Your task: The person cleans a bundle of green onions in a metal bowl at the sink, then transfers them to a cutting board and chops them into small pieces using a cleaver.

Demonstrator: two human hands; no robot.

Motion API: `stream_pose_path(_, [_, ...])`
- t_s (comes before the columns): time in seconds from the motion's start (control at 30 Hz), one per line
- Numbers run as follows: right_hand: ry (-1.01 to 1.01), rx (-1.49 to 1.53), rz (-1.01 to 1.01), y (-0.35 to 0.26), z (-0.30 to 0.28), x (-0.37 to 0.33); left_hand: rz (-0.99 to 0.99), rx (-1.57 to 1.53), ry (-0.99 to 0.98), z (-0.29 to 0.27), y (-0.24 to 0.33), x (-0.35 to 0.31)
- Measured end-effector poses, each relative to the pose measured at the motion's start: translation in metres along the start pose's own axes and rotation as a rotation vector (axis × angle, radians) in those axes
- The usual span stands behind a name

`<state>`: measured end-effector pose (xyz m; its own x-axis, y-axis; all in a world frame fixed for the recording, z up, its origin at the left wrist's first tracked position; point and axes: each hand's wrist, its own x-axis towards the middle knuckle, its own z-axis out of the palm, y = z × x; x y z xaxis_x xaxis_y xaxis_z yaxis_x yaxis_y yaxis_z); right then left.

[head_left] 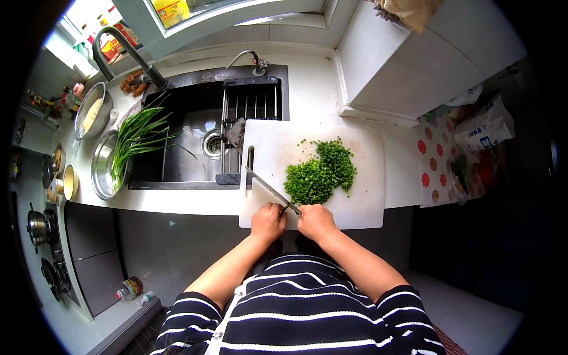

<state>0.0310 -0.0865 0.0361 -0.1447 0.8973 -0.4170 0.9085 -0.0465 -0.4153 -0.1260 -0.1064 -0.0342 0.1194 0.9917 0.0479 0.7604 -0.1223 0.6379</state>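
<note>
My right hand (315, 220) is closed around the handle of a knife (267, 185) at the front edge of the white cutting board (370, 204). The blade slants up and to the left over the board. Close beside the handle, my left hand (268, 222) is curled shut, its fingers near the lower end of the blade. Something small and dark shows at those fingertips, too hidden to name. Finely chopped green scallions (316, 174) lie heaped on the board, just beyond my right hand, with a few bits scattered around.
Left of the board is a dark sink (189, 168) with a drying rack (251, 106) and a faucet (127, 53). Whole scallions (133, 139) rest in a metal bowl (102, 171); another metal bowl (102, 102) stands behind. A white wall corner (378, 65) rises at back right, near bags (485, 127).
</note>
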Motion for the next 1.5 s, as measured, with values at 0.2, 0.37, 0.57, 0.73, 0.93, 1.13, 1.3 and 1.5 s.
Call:
stream_pose_path(0.2, [-0.024,0.007,0.034,-0.005,0.003,0.000,0.039,0.026,0.020,-0.001,0.000,0.000])
stream_pose_path(0.37, [-0.045,0.020,0.026,-0.007,0.001,0.012,0.060,0.060,0.012,0.001,-0.002,0.000])
stream_pose_path(0.57, [-0.071,-0.004,0.002,-0.010,-0.007,0.005,0.070,0.030,0.039,0.003,-0.005,-0.002])
stream_pose_path(0.73, [-0.065,-0.040,-0.009,-0.009,-0.001,0.006,0.076,0.037,0.061,0.006,-0.006,-0.003])
stream_pose_path(0.93, [-0.020,0.001,-0.020,-0.007,0.004,0.013,0.088,0.034,0.050,0.007,-0.008,-0.003])
stream_pose_path(1.13, [-0.088,-0.028,-0.024,-0.012,-0.007,0.006,0.093,0.005,0.056,0.003,-0.008,-0.003])
stream_pose_path(1.3, [-0.087,-0.043,0.014,-0.011,0.004,0.011,0.082,0.013,0.041,0.002,-0.004,-0.002])
stream_pose_path(1.5, [-0.068,0.023,-0.013,-0.010,-0.004,0.010,0.079,-0.006,0.038,0.001,-0.009,-0.002])
